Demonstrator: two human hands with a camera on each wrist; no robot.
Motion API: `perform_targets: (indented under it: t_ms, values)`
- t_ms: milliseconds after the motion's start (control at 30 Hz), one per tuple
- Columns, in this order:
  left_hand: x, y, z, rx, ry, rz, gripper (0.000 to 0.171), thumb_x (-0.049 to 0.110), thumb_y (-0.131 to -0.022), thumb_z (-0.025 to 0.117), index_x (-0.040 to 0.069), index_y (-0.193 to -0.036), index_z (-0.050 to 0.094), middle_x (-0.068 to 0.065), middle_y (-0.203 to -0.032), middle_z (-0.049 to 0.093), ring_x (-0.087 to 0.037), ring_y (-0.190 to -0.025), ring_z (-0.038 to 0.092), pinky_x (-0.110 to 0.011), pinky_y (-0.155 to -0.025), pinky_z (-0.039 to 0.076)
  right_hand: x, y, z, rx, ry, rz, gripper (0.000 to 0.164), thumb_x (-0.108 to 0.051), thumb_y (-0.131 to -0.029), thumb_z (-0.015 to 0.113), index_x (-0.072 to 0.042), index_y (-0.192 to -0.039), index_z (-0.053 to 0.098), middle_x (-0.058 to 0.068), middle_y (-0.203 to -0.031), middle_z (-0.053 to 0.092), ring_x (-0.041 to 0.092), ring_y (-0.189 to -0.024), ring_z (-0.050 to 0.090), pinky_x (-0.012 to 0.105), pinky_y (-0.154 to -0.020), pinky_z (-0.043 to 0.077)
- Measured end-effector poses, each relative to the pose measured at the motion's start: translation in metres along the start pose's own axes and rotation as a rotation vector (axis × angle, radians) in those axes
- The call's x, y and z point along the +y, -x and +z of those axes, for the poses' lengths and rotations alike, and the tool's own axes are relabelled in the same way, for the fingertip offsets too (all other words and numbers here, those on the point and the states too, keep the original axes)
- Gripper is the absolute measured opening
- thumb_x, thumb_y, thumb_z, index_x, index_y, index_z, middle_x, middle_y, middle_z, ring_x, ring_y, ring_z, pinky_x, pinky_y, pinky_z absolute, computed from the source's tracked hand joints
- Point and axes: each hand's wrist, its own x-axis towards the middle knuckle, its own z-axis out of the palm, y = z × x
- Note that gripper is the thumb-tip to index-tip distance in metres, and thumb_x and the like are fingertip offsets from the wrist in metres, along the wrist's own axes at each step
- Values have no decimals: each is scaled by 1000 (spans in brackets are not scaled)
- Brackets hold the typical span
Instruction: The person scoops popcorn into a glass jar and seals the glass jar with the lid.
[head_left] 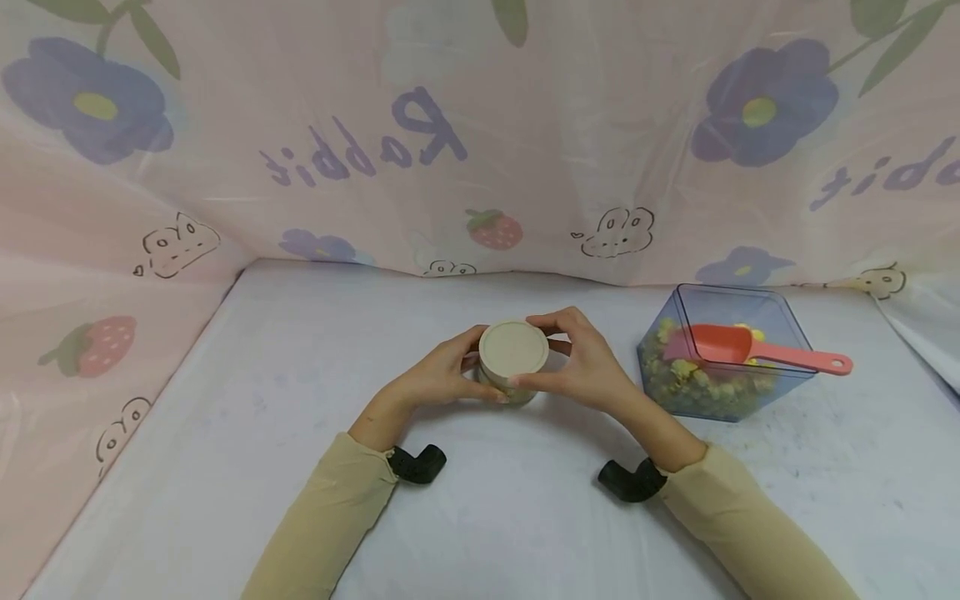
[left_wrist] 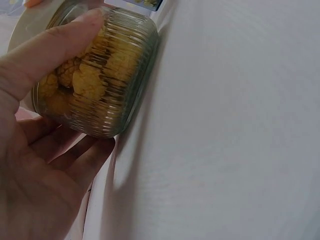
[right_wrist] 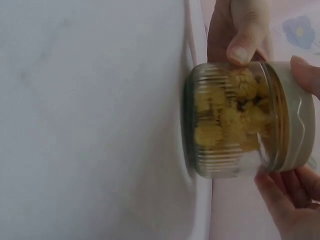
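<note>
A ribbed glass jar holding yellow dried flowers stands upright on the white cloth, with a cream lid on its mouth. My left hand grips the jar's glass side, thumb at the front and fingers behind, as the left wrist view shows. From the other side my right hand holds the lid's rim between thumb and fingers. Part of the jar is hidden under the lid and hands in the head view.
To the right stands a clear bluish plastic box with more dried flowers inside. A pink scoop lies across it, its handle over the right rim. A printed curtain rises behind the white-covered table.
</note>
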Motion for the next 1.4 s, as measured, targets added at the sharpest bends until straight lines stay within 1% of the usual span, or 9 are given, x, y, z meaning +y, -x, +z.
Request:
perform_targets:
  t_ms: [167, 267, 400, 533, 667, 800, 867, 1033, 1400]
  values:
    - [-1, -1, -1, 4, 5, -8, 85, 4, -72, 83, 6, -143, 37, -9, -142, 46, -24, -134, 41, -38, -114, 31, -3, 0, 4, 38, 8, 10, 69, -16, -61, 92, -1, -114, 50, 12, -118, 50, 25, -112, 52, 40, -98, 49]
    - [-1, -1, -1, 5, 8, -13, 84, 4, -72, 83, 6, -143, 38, -8, -142, 46, -23, -134, 41, -37, -114, 31, -2, 0, 4, 16, -8, 15, 72, -18, -63, 91, -1, -116, 47, 12, -120, 50, 25, -114, 51, 42, -100, 47]
    - [-1, -1, 0, -3, 9, -3, 83, 4, -72, 83, 6, -143, 38, -8, -142, 46, -23, -135, 41, -38, -115, 30, 5, 0, -1, -107, -64, -16, 82, -17, -67, 88, -3, -132, 39, 13, -135, 45, 28, -127, 46, 49, -107, 39]
    - [-1, -1, 0, -7, 1, 9, 83, 4, -72, 83, 6, -142, 38, -8, -141, 47, -23, -135, 41, -39, -115, 30, 12, -1, -9, -266, -124, -67, 95, -14, -75, 83, -6, -150, 25, 15, -153, 29, 32, -140, 32, 54, -113, 27]
    - [0, -1, 1, -2, -16, 7, 82, 6, -72, 84, 6, -141, 39, -8, -140, 48, -23, -135, 41, -40, -115, 29, 16, -4, -16, -356, -156, -129, 90, -10, -82, 76, -5, -152, 20, 18, -156, 24, 32, -143, 26, 53, -114, 24]
    - [-1, -1, 1, 3, -28, -6, 83, 7, -72, 84, 7, -141, 38, -8, -141, 48, -23, -136, 41, -40, -115, 29, 19, -8, -20, -411, -180, -188, 82, -3, -86, 70, -2, -152, 20, 21, -155, 24, 34, -143, 25, 54, -114, 23]
    - [-2, -1, 1, 6, -30, -14, 83, 7, -72, 84, 7, -141, 38, -7, -141, 48, -22, -136, 40, -39, -115, 29, 20, -10, -21, -431, -192, -197, 80, -2, -87, 68, -1, -151, 21, 21, -155, 26, 35, -142, 26, 55, -114, 23]
    - [-4, -1, 1, 5, -23, -11, 82, 8, -72, 84, 8, -141, 39, -6, -140, 48, -21, -135, 41, -40, -115, 29, 20, -12, -22, -415, -205, -174, 81, -1, -83, 72, 0, -150, 26, 19, -151, 35, 35, -139, 33, 55, -113, 26]
    - [-2, -1, 1, 10, -7, 8, 81, 7, -71, 85, 7, -138, 41, -6, -137, 50, -21, -133, 44, -39, -114, 31, 20, -5, -13, -232, -145, -100, 79, -7, -74, 82, 0, -140, 41, 15, -141, 48, 32, -133, 44, 44, -110, 35]
